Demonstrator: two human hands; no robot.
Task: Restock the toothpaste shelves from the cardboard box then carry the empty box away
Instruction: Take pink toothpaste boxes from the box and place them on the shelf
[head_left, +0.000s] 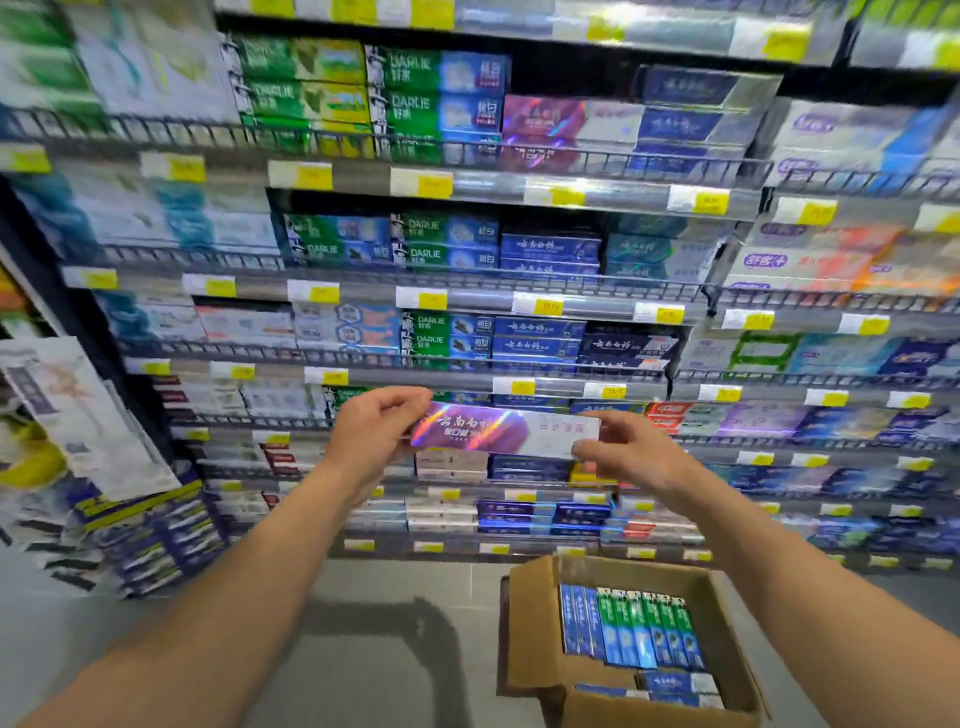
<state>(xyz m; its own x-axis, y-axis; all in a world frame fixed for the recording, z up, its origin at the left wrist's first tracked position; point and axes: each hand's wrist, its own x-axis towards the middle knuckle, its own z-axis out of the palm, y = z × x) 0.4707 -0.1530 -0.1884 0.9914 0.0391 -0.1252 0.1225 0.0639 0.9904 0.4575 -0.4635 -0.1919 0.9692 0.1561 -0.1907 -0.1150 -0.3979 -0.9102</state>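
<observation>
Hands hold the purple holographic toothpaste carton (506, 430) at frame centre, long axis horizontal and printed face toward the camera, left hand (371, 434) pinching its left end, right hand (626, 449) pinching its right end, before the shelves (571, 306), above the cardboard box (535, 639) at lower right.

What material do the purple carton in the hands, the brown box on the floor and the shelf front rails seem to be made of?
Purple carton: probably thin card with glossy holographic foil, since rainbow streaks cross it.
Brown box: corrugated cardboard, matte brown, with raw folded flaps.
Shelf front rails: likely metal wire, grey and slightly shiny; blur leaves the finish uncertain.
</observation>
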